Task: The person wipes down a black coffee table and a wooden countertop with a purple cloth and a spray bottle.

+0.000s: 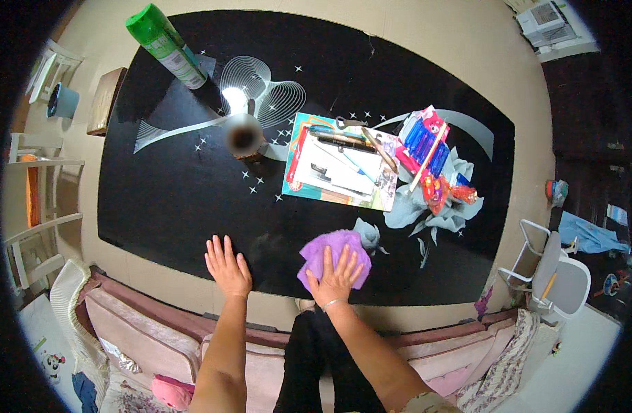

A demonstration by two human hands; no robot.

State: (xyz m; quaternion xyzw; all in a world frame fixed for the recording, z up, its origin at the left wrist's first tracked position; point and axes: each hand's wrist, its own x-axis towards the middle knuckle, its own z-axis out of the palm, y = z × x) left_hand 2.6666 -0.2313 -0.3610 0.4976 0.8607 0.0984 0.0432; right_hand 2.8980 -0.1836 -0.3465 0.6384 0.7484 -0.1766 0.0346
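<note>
1 purple cloth [316, 256] lies beneath the right hand [335, 282], which is spread, apparently flat.

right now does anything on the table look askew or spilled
Only mildly untidy: the pens lie at mixed angles on the papers, and bright packets are heaped to their right. No spill shows around the purple cloth.

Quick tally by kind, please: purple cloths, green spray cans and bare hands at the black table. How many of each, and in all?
Purple cloth: 1
Green spray can: 1
Left hand and right hand, both bare: 2
Total: 4
</note>
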